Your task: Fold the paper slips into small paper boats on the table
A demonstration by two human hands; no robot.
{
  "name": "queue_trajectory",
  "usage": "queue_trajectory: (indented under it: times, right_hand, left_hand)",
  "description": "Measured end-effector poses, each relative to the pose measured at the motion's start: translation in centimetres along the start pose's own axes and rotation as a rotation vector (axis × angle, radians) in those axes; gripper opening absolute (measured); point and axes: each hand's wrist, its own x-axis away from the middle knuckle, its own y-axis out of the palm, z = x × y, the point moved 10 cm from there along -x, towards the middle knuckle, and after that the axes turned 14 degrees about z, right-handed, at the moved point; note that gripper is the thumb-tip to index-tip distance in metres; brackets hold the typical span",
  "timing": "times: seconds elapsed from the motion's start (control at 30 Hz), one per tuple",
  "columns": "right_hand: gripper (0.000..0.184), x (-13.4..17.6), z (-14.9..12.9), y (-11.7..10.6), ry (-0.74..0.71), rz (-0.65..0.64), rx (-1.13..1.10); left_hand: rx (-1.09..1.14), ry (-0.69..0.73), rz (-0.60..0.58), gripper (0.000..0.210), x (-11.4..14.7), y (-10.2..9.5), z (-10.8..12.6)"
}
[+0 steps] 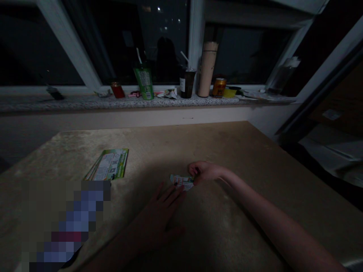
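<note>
A small white and green printed piece, paper or packet [183, 182], lies on the brown tabletop [227, 143]; the dim light hides its exact kind. My right hand [204, 170] is closed, with its curled fingers pinching the right end of that piece. My left hand [166, 206] is flat with fingers spread, and its fingertips reach the near left edge of the piece. To the left lies a fanned stack of green and white printed cards or leaflets [110, 164], which neither hand touches.
A blurred-out bluish object [82, 215] lies at the lower left. Along the granite windowsill [167, 102] stand a red jar [117, 90], a green can-like cup [144, 81], a dark drink cup [187, 83], a tall pinkish flask [208, 70] and a golden can [219, 87].
</note>
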Motion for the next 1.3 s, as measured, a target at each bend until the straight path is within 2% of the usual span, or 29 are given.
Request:
queue_trajectory:
  times: [0.2, 0.43, 0.87, 1.03, 1.13, 1.23, 1.3]
  right_hand:
    - [0.029, 0.1, -0.2, 0.2, -0.036, -0.044, -0.082]
    - [0.03, 0.1, 0.1, 0.0, -0.018, -0.025, -0.099]
    - [0.021, 1.1, -0.9, -0.2, -0.041, -0.092, -0.152]
    - [0.015, 0.9, -0.6, -0.2, -0.037, -0.054, -0.057]
    - [0.015, 1.0, -1.1, 0.0, -0.077, -0.039, 0.092]
    - [0.012, 1.3, -2.2, -0.5, -0.107, 0.082, 0.294]
    - [0.009, 1.5, -2.5, -0.5, -0.06, 0.117, 0.372]
  left_hand:
    - [-0.002, 0.002, -0.006, 0.076, 0.0, 0.0, 0.0]
    - [-0.007, 0.006, -0.003, 0.077, 0.0, 0.0, 0.0]
    - [-0.002, -0.004, -0.001, 0.079, 0.0, 0.1, -0.1]
    - [-0.004, 0.002, -0.013, 0.077, -0.1, 0.1, 0.1]
    - [0.001, 0.007, -0.001, 0.078, -0.1, 0.0, 0.1]
    - [-0.002, 0.008, 0.003, 0.077, -0.1, 0.0, 0.1]
    - [-0.008, 0.002, -0.009, 0.077, -0.1, 0.1, 0.1]
